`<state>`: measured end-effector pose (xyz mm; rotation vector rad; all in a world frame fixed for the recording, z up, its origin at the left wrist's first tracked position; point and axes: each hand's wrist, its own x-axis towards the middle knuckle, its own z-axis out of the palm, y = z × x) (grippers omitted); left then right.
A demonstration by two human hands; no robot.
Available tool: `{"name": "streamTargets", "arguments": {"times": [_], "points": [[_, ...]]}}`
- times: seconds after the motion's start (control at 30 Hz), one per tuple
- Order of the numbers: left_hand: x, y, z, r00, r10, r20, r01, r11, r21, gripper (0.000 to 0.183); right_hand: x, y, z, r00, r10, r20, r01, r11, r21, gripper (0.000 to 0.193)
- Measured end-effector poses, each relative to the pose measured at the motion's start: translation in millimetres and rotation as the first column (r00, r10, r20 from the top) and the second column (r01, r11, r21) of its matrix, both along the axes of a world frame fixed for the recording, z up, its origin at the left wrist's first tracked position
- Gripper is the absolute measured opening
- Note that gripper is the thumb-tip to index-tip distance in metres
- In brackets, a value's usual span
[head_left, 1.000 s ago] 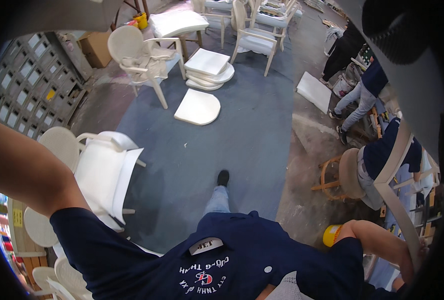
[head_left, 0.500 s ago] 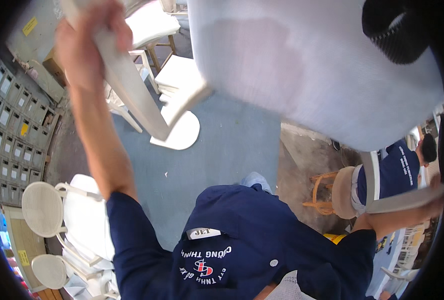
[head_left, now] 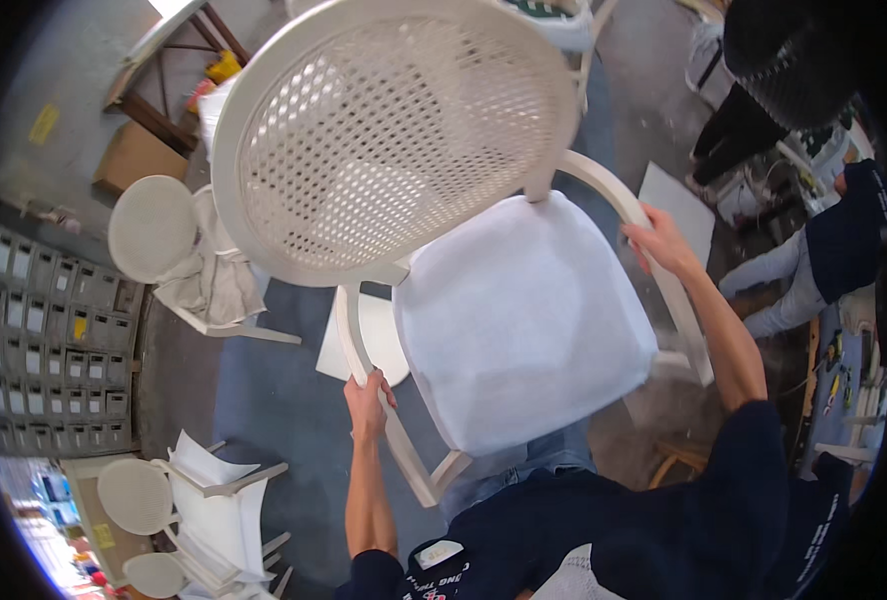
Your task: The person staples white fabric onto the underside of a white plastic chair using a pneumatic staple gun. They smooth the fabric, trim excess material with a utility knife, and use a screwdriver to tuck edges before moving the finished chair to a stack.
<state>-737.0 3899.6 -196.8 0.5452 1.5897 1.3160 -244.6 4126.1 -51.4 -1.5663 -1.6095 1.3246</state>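
Observation:
A cream-white armchair [head_left: 534, 330] hangs in front of me, its pale padded seat near my body. The round cane backrest [head_left: 394, 140] stands on the far side. My left hand [head_left: 369, 404] is closed round the left armrest, partway along it. On the right armrest, my right hand [head_left: 661, 240] grips higher up, closer to the backrest. The chair's legs are hidden below the seat.
At the left stand a round-backed chair [head_left: 154, 228] with a cloth on it and several stacked chairs [head_left: 136, 497]. Behind them is a wall of small drawers [head_left: 49, 340]. A white panel [head_left: 364, 340] lies on the blue floor mat. People [head_left: 849, 235] are at the right.
The chair, raised close overhead before, has come down and turned so its seat and cane back show. Both arms have lowered with it, the hands still on the armrests.

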Motion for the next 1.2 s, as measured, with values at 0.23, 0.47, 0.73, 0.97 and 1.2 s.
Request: {"name": "streamTargets", "arguments": {"times": [0.23,0.47,0.73,0.97,1.2], "points": [[67.8,36.5,-96.7,0.973,0.224,0.056,-0.206,0.951,-0.233,0.013,-5.4,171.4,-137.5,0.971,0.189,0.147,-0.158,0.967,-0.201,0.035],[125.0,81.1,-109.3,0.926,0.354,0.134,-0.285,0.885,-0.368,0.019,-1.8,256.6,-235.7,0.948,0.137,0.289,-0.088,0.980,-0.177,0.044],[129.6,134.0,-110.6,0.877,0.450,0.168,-0.386,0.868,-0.312,0.023,-33.2,337.8,-288.2,0.923,0.163,0.348,-0.130,0.985,-0.117,0.049],[110.4,158.4,-150.5,0.897,0.439,0.062,-0.393,0.852,-0.347,0.019,-57.8,362.6,-320.1,0.895,0.175,0.409,-0.174,0.984,-0.040,0.057],[96.1,156.9,-180.0,0.897,0.416,0.149,-0.321,0.846,-0.426,0.018,-57.6,369.0,-337.2,0.845,0.148,0.513,-0.186,0.982,0.024,0.058]]}}
